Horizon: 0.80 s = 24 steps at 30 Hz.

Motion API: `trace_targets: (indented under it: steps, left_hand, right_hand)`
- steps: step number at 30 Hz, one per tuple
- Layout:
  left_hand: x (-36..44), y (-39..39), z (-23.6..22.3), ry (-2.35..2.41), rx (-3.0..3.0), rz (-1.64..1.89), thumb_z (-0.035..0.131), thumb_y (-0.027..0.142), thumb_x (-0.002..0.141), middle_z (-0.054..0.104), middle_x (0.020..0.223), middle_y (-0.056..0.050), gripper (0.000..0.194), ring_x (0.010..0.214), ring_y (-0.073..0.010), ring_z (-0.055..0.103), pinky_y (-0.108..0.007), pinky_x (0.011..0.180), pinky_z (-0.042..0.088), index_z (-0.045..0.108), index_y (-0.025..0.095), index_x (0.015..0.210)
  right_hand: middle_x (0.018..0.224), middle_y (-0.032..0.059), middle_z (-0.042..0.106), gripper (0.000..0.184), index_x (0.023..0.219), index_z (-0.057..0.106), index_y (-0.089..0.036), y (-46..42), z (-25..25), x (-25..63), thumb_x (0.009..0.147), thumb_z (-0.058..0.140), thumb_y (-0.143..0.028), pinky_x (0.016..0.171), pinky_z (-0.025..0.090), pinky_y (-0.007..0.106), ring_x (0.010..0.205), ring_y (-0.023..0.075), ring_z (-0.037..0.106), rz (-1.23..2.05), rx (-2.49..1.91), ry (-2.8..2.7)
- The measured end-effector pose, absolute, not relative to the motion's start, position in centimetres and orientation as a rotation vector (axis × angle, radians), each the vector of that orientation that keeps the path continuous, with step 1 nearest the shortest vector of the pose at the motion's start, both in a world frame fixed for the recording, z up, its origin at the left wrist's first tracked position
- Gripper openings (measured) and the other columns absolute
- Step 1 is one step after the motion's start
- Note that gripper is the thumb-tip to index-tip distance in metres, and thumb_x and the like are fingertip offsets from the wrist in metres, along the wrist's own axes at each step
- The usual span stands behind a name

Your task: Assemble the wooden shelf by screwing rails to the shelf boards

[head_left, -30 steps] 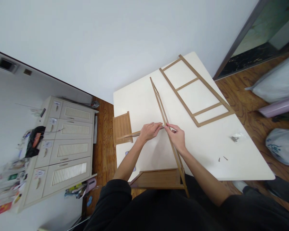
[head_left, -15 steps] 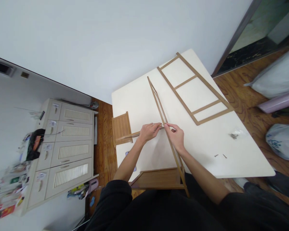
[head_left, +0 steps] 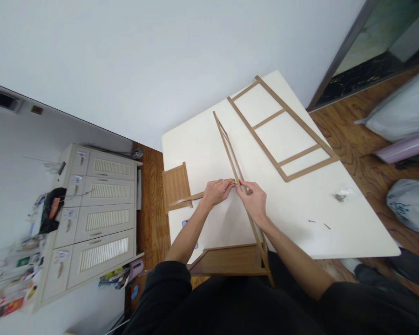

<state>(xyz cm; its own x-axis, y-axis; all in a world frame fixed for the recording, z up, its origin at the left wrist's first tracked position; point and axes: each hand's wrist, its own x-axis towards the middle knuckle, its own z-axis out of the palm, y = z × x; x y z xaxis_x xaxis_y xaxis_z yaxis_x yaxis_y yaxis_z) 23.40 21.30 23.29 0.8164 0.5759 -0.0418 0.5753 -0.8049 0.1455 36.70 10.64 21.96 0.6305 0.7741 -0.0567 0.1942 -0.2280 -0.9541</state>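
Note:
A ladder-like wooden side frame (head_left: 226, 146) stands on its edge, slanting across the table. My left hand (head_left: 216, 191) is closed around a thin wooden rail (head_left: 186, 199), whose far end meets the frame's bar. My right hand (head_left: 254, 199) pinches the same bar at that joint, thumb and fingers on both sides of it. Something small and light shows between the fingertips, too small to name. Close to my body, a wooden panel (head_left: 226, 259) joins the lower end of the frame. Two screws (head_left: 327, 226) lie to the right on the table.
A second wooden side frame (head_left: 270, 125) lies flat on the white table (head_left: 195, 139). At the left edge is a slatted wooden panel (head_left: 177, 186). A small clear bag of hardware (head_left: 341, 195) rests at right, and a phone (head_left: 185, 223) lies partly behind my left forearm.
My right hand's fingers have shifted slightly at the joint, now more around the bar. One screw on the table has turned and moved a little. My left hand stays almost in place.

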Motion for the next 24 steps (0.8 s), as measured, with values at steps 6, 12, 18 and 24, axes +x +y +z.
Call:
trace_targets:
  steps: [6,12,18,24]
  left_hand:
    - [23.9,21.4,23.4,0.939,2.832,-0.074,0.041,0.042,0.103,0.076,0.098,-0.006,0.033,0.088,-0.0187,0.072,-0.027,0.071,0.051,0.058,0.02,0.121]
    - [24.4,21.4,24.6,0.87,2.846,-0.25,0.036,0.041,0.105,0.076,0.099,-0.005,0.046,0.089,-0.019,0.072,-0.027,0.072,0.05,0.038,0.025,0.147]
    - [24.9,21.3,25.2,0.847,2.849,-0.288,0.035,0.038,0.105,0.074,0.097,-0.005,0.042,0.092,-0.0191,0.071,-0.026,0.071,0.049,0.044,0.029,0.145]
    - [25.1,21.7,25.2,0.839,2.783,-0.282,0.036,0.04,0.105,0.074,0.101,-0.003,0.039,0.094,-0.0175,0.07,-0.026,0.075,0.05,0.042,0.029,0.142]
  right_hand:
    - [0.095,0.0073,0.072,0.037,0.11,0.077,-0.019,10.4,22.0,36.8,0.087,0.061,-0.043,0.066,0.052,0.032,0.057,0.0125,0.052,0.61,-1.777,-0.818]
    - [0.097,0.0082,0.073,0.038,0.109,0.077,-0.019,10.5,22.2,37.3,0.086,0.062,-0.045,0.067,0.052,0.033,0.057,0.013,0.053,0.599,-1.763,-0.846]
    - [0.098,0.0096,0.075,0.042,0.108,0.076,-0.018,10.3,22.0,37.0,0.089,0.058,-0.051,0.067,0.051,0.034,0.059,0.0146,0.055,0.631,-1.75,-0.78]
    - [0.092,0.0081,0.076,0.042,0.105,0.077,-0.019,9.9,21.7,38.0,0.092,0.053,-0.05,0.061,0.048,0.03,0.059,0.0142,0.055,0.699,-1.718,-0.79]
